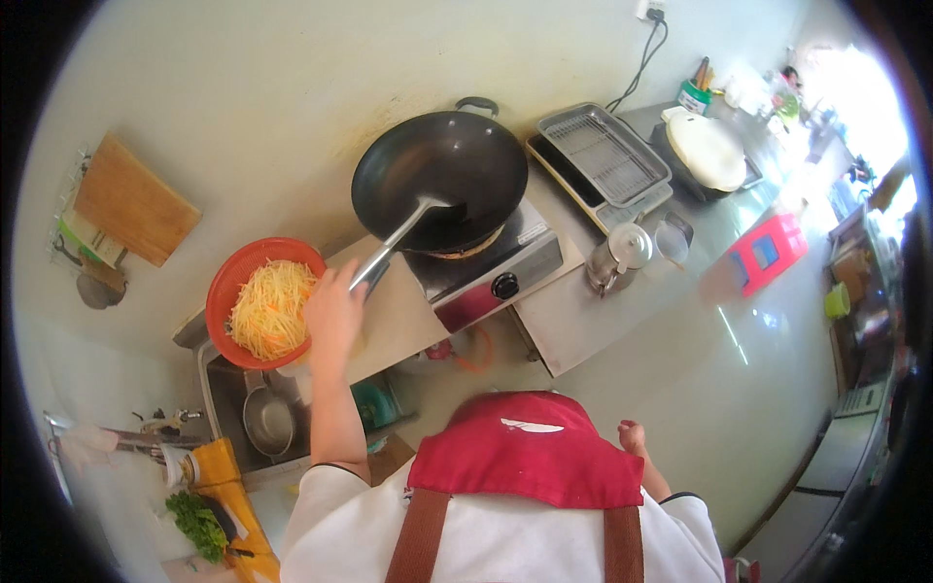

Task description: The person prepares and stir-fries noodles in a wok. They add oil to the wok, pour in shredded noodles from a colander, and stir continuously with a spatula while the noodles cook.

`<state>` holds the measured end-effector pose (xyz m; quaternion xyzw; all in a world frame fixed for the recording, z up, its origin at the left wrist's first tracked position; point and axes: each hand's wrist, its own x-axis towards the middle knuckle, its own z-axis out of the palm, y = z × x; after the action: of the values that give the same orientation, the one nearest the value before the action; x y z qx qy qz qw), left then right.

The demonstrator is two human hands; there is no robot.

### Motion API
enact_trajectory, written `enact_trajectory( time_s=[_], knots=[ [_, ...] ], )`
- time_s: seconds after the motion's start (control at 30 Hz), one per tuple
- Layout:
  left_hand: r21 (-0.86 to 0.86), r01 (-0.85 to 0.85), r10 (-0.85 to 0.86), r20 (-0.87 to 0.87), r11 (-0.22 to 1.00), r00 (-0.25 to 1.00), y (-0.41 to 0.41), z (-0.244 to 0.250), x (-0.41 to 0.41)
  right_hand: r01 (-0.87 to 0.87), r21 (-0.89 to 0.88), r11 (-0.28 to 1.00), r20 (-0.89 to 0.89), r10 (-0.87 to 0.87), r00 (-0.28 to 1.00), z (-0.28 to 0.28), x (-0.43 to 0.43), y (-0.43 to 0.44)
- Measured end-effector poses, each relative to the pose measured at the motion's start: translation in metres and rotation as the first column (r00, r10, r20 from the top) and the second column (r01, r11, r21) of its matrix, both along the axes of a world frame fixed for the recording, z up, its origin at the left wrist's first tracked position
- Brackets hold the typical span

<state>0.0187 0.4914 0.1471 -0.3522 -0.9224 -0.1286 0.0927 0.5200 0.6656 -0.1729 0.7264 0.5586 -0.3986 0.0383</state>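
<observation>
My left hand (335,302) is closed around the handle end of a metal wok spatula (397,237). The spatula's blade rests inside a dark wok (444,160), which sits on a gas stove (496,273) with a black knob. I see no food in the wok. Right beside my left hand, a red plastic basket (226,306) holds a heap of shredded pale and orange vegetables (270,310). My right hand (631,435) hangs beside the red apron (525,452), fingers curled, with nothing visible in it.
Right of the stove are a rack tray (605,153), a lidded glass pot (619,259) and a pot with a pale lid (703,149). A pink plastic stool (773,255) stands further right. At left, a saucepan (270,419) lies in the sink (219,386); leafy greens (197,525) lie below.
</observation>
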Motion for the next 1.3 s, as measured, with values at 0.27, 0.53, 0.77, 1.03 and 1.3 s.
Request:
enact_trajectory(
  time_s=[0.27,0.53,0.77,1.03,1.3],
  knots=[
    [0.035,0.053,-0.054,0.036,0.998,0.998,-0.005,-0.003,-0.008,0.098,-0.015,0.995,0.074,-0.097,0.993,-0.007,-0.007,-0.039],
    [0.131,0.186,-0.192,0.038,0.974,0.981,-0.002,-0.004,-0.011,0.191,0.005,0.982,0.166,-0.189,0.968,0.005,0.005,-0.078],
    [0.120,0.122,-0.129,0.060,0.985,0.990,0.000,-0.016,-0.009,0.236,-0.033,0.971,0.174,-0.226,0.958,-0.018,0.044,-0.113],
    [0.190,0.111,-0.072,-0.201,0.975,0.977,0.055,0.002,0.067,0.318,-0.002,0.948,0.200,-0.312,0.929,-0.025,0.104,-0.107],
    [0.263,0.743,-0.746,-0.111,0.616,0.657,0.219,-0.002,0.303,0.434,-0.106,0.895,0.210,-0.406,0.889,-0.063,0.247,-0.069]
  ],
)
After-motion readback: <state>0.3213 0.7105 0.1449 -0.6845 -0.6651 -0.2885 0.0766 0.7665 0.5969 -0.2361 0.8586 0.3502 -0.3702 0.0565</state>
